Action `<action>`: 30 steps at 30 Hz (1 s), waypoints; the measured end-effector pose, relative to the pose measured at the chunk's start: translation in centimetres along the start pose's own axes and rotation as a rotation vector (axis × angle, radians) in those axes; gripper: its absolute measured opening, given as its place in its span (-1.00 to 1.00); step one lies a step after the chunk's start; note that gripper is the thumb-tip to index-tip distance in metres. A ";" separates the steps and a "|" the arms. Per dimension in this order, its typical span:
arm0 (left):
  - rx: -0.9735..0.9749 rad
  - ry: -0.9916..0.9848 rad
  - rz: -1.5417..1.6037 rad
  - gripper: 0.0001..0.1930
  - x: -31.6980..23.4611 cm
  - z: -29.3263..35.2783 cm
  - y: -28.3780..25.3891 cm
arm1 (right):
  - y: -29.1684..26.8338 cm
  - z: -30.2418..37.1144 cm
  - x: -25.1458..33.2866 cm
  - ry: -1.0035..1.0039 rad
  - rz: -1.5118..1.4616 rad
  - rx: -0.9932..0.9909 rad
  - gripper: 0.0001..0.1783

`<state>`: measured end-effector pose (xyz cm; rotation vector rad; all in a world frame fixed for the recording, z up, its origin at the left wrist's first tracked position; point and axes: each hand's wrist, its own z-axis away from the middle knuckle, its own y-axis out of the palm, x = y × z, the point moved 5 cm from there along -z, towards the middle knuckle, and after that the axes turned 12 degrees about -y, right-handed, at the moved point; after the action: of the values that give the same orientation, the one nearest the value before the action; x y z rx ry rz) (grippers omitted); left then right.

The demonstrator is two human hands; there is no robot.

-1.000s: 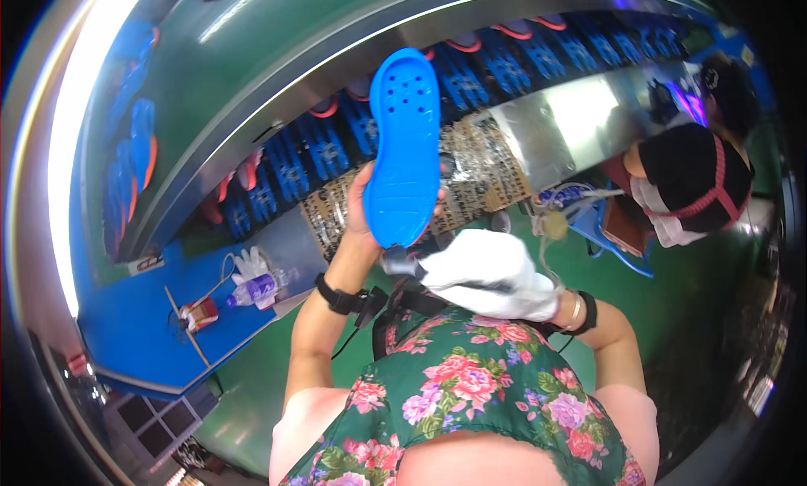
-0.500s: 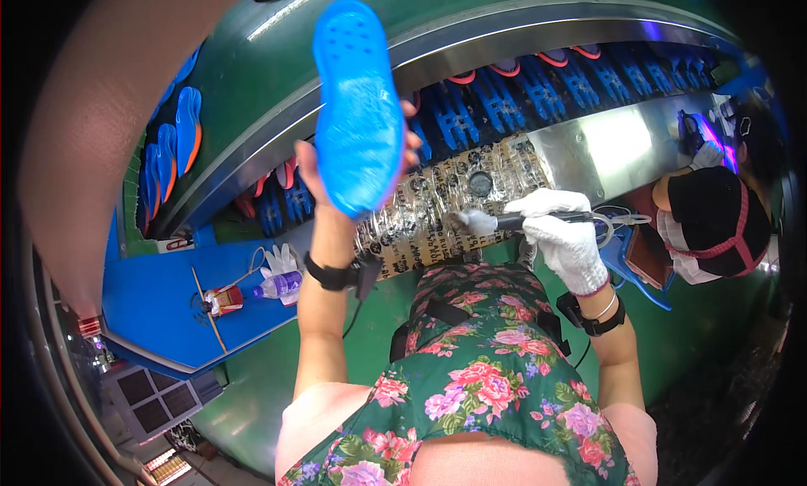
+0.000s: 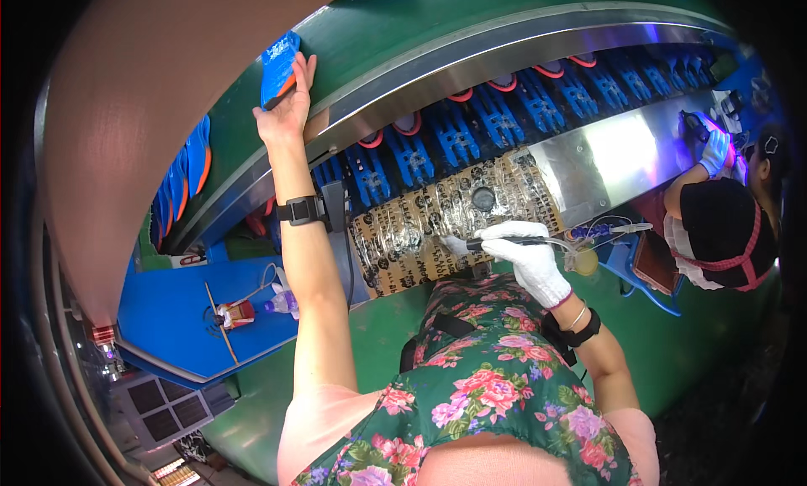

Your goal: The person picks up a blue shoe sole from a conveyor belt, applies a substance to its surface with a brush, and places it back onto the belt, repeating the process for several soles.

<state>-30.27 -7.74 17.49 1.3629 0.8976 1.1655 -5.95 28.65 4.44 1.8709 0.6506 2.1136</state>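
My bare left hand point(image 3: 287, 99) reaches to the green belt at the upper left, fingers stretched out and apart. Against the fingers is a blue insole point(image 3: 280, 59) with an orange underside, which rests by the belt's near rail; whether the fingertips still press on it is hard to see. My right hand point(image 3: 519, 255), in a white knit glove, is closed around the dark handle of a brush point(image 3: 456, 245). Its pale bristle end points left, low over the tape-covered work surface point(image 3: 403, 255). A thin tube runs off to the right behind the glove.
Several blue insoles point(image 3: 187, 171) stand on the green belt point(image 3: 471, 11) at left. Below its metal rail, blue racks point(image 3: 496, 108) carry pink-edged pieces. A blue side table point(image 3: 168, 309) holds a purple bottle point(image 3: 282, 303). A co-worker point(image 3: 723, 217) works at right under violet light.
My left hand has carried the blue insole from above the work surface up and left to the belt, and its fingers have straightened. The right hand with the brush has shifted slightly left and down.
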 end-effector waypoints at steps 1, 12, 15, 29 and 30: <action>0.015 0.060 -0.032 0.12 0.3 -0.4 -0.1 | -0.2 -0.3 -0.4 -0.010 0.021 0.014 -0.79; -0.267 -0.234 -0.986 -0.20 9.5 -2.9 2.4 | -2.9 -0.5 -0.8 -0.027 0.065 -0.051 -0.79; -0.336 -0.087 -1.705 -0.18 10.9 -8.5 4.6 | -2.8 -0.5 -0.1 -0.037 0.040 -0.096 -0.80; -0.251 0.094 -2.352 -0.64 5.7 -8.6 5.9 | -4.4 1.4 -0.1 -0.066 0.017 -0.160 -0.78; -0.273 0.079 -2.161 -0.70 7.4 -5.7 6.3 | -4.7 1.4 -0.1 -0.065 0.021 -0.166 -0.78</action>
<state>-34.66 -0.04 24.50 -0.3128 1.4108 -0.4098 -5.04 32.96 2.21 1.8540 0.4285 2.0422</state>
